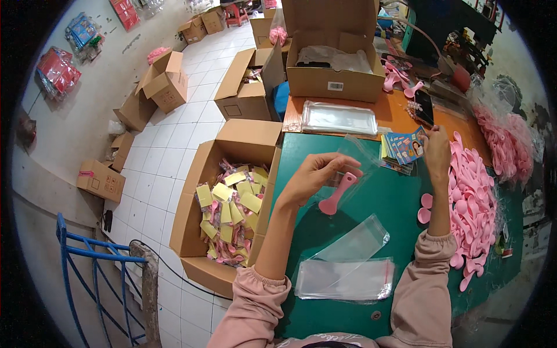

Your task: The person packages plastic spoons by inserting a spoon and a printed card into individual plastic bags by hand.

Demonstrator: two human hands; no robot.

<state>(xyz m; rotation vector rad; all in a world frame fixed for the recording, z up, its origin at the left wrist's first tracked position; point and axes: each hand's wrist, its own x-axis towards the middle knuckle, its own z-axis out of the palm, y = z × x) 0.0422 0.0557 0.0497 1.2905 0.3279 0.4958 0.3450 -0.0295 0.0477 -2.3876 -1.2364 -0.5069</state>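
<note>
Pink sleeves (255,301), left fingers (347,164) holding spoon (332,200), cards (407,146)

1 head-worn fisheye view looks down and forward from close above the green tabletop (400,214).

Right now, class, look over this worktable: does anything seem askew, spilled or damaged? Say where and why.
One clear bag lies askew on the green table, slanting off the straighter stack of bags. A couple of pink spoons stray past the left edge of the heap. Nothing looks plainly spilled or broken.
</note>
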